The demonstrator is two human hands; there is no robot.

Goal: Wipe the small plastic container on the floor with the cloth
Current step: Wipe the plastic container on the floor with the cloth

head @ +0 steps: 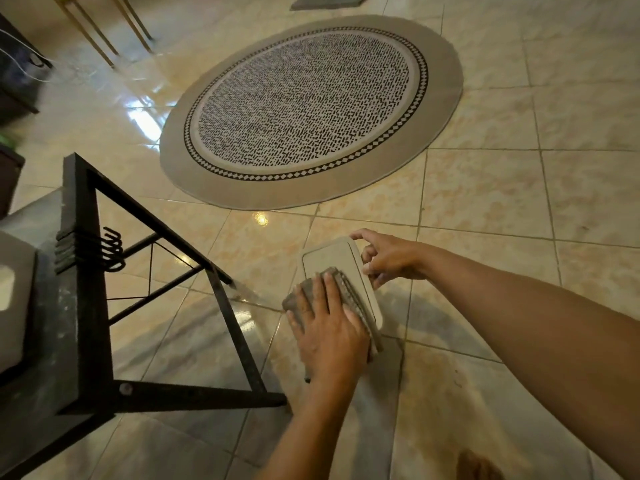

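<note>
My left hand (325,327) lies flat on the cloth (349,291), fingers straight, and presses it on the near half of the container (332,258). My right hand (388,258) holds the container's right edge with curled fingers and thumb, so it should not slide. The container stands on the floor (485,237), near the foot of a black frame (86,271), with a round rug (311,109) farther away. To wipe well, I would keep the pressure even, move the cloth in long strokes toward the bare far end, and hold the edge firmly.
</note>
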